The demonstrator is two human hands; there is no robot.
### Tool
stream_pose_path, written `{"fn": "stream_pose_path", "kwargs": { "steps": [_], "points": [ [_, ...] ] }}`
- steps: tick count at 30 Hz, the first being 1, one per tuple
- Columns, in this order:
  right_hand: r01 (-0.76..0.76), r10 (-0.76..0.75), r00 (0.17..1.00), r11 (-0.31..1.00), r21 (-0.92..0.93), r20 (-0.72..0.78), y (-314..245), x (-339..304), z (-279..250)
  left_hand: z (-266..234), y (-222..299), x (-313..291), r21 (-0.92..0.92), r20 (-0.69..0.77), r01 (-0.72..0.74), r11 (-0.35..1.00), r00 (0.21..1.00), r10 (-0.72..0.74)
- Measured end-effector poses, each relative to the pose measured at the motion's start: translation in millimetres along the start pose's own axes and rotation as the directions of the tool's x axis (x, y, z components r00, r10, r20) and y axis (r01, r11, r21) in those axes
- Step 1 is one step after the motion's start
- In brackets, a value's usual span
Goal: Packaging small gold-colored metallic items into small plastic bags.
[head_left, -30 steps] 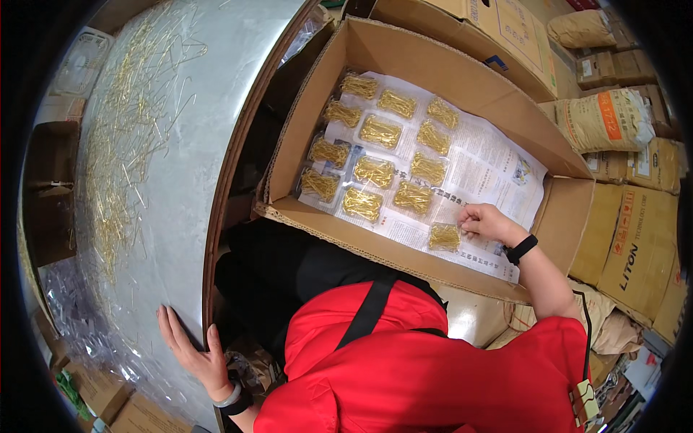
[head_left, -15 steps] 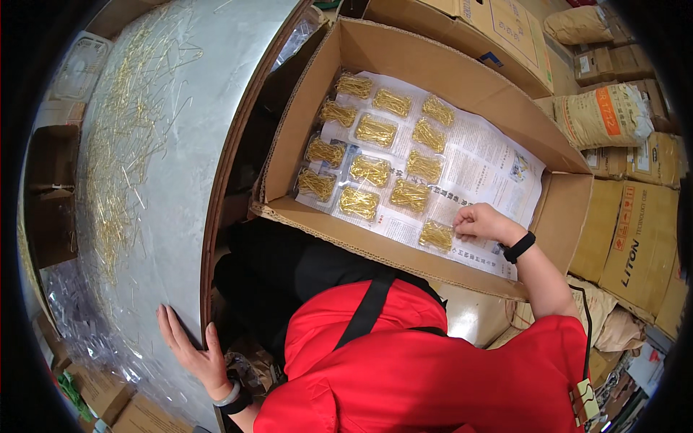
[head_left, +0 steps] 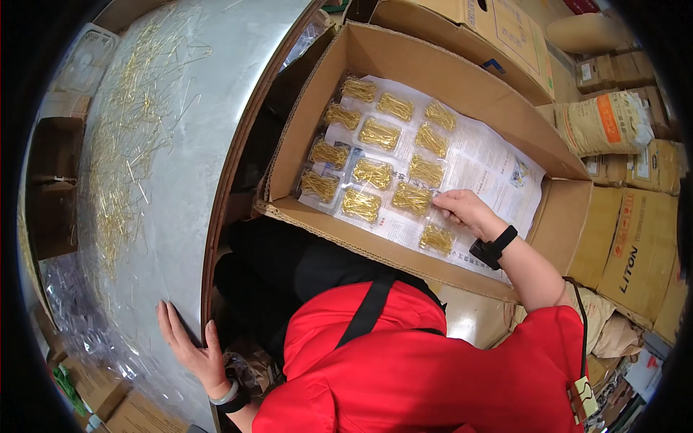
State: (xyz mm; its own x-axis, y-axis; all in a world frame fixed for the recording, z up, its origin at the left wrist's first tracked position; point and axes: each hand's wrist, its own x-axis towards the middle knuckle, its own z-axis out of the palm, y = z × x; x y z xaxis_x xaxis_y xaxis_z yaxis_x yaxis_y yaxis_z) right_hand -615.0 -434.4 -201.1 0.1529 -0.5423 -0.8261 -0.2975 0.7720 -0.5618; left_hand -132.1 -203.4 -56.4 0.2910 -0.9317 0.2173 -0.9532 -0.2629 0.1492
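My left hand (head_left: 193, 353) lies flat on the grey tabletop (head_left: 191, 180) by its edge, fingers stretched and thumb apart, holding nothing. My right hand (head_left: 468, 212) is over the cardboard box (head_left: 440, 63), its fingers pinched at the right edge of a clear pack of gold wire hooks (head_left: 413, 197). Part of the grip is hidden under the fingers. Several similar packs lie in uneven rows on newspaper (head_left: 491, 169) inside the box. One pack (head_left: 437, 238) sits just below my right hand, near the box's front wall.
Loose gold wire hooks (head_left: 123, 180) are strewn along the far left of the tabletop. Clear plastic pieces (head_left: 86, 317) heap at the lower left. Another carton (head_left: 498, 36) stands behind the box. A woven sack (head_left: 606, 123) and stacked cartons (head_left: 635, 245) line the right side.
My right hand has moved up and slightly left, from the pack near the front wall to the edge of the pack above it. My left hand stays on the tabletop.
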Motion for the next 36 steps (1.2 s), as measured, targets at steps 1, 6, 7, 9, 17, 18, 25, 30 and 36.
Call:
{"fn": "stream_pose_path", "kwargs": {
  "steps": [1, 6, 7, 9, 17, 18, 25, 30, 36],
  "points": [
    [0.000, 0.000, 1.000, 1.000, 0.007, -0.009, -0.2, 1.5, 2.5, 0.2, -0.1, -0.2, -0.004, -0.002, 0.002, 1.000, 1.000, -0.002],
    [-0.034, 0.034, 0.997, 0.999, -0.014, 0.063, 3.0, 2.8, 1.6, -0.1, -0.1, -0.3, 0.010, 0.004, 0.007, 1.000, 1.000, -0.007],
    [-0.041, 0.043, 0.996, 0.999, -0.029, 0.083, 5.7, 4.4, 1.1, -0.3, 0.4, 0.2, 0.009, 0.004, 0.006, 1.000, 1.000, -0.006],
    [-0.047, 0.052, 0.994, 0.998, -0.053, 0.098, 8.9, 6.0, 0.5, -0.3, 0.0, -0.4, 0.005, 0.005, 0.010, 1.000, 1.000, -0.010],
    [0.007, -0.002, 0.998, 0.997, -0.077, 0.066, 9.6, 2.5, 4.3, 0.1, -1.0, 0.2, 0.008, 0.005, 0.002, 1.000, 1.000, -0.002],
    [0.008, -0.005, 0.999, 0.998, -0.055, 0.046, 8.9, 0.4, 3.5, -0.1, -0.5, 0.3, 0.012, 0.004, 0.002, 1.000, 1.000, -0.002],
    [0.190, -0.219, 0.974, 0.924, -0.332, -0.052, 38.5, 6.4, -23.8, -0.2, 0.1, 0.4, 0.013, 0.000, 0.003, 1.000, 1.000, -0.003],
    [0.264, -0.274, 0.961, 0.844, -0.467, 0.047, 41.9, -2.2, -30.1, 0.4, 0.1, -0.1, 0.015, -0.010, -0.007, 1.000, 1.000, 0.007],
    [0.243, -0.253, 0.966, 0.828, -0.506, 0.050, 46.0, 1.7, -29.2, -1.1, 1.5, -0.7, 0.012, -0.010, -0.014, 1.000, 1.000, 0.014]
  ]
}}
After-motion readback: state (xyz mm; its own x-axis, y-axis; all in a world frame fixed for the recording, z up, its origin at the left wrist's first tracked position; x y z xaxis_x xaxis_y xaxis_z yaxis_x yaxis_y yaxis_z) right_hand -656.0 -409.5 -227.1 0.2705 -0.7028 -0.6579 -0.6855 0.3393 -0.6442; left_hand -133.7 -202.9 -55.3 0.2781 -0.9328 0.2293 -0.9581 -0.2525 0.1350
